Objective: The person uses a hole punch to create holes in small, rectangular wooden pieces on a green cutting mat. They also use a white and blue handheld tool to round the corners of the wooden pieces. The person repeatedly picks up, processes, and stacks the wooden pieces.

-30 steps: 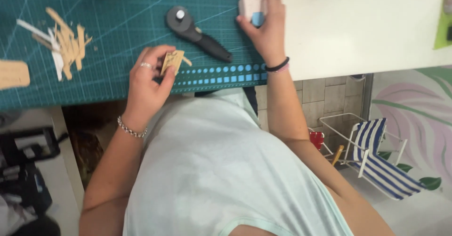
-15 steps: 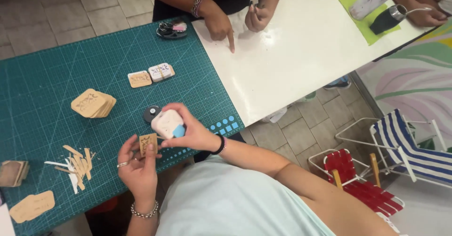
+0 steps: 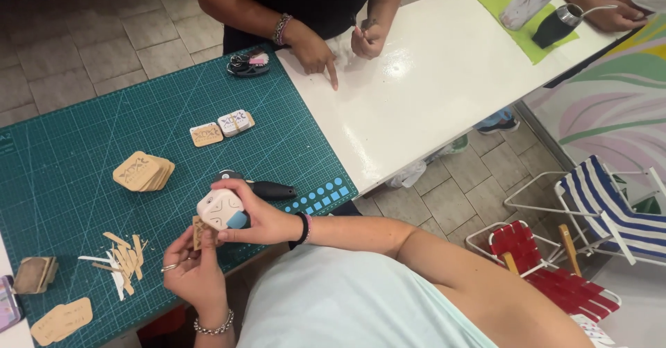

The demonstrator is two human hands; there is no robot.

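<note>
Your right hand [image 3: 260, 219] fingers clamp the white punch [image 3: 220, 209]; your left hand [image 3: 191, 268] fingers pinch the small card [image 3: 200, 231] just beside it. Held crooked, that card could get nipped unevenly.

I see a white, rounded corner punch [image 3: 220, 209] with a blue lever held tilted above the green cutting mat [image 3: 83, 140], its edge touching a small tan card [image 3: 199, 231] that stands nearly upright just left of it.
</note>
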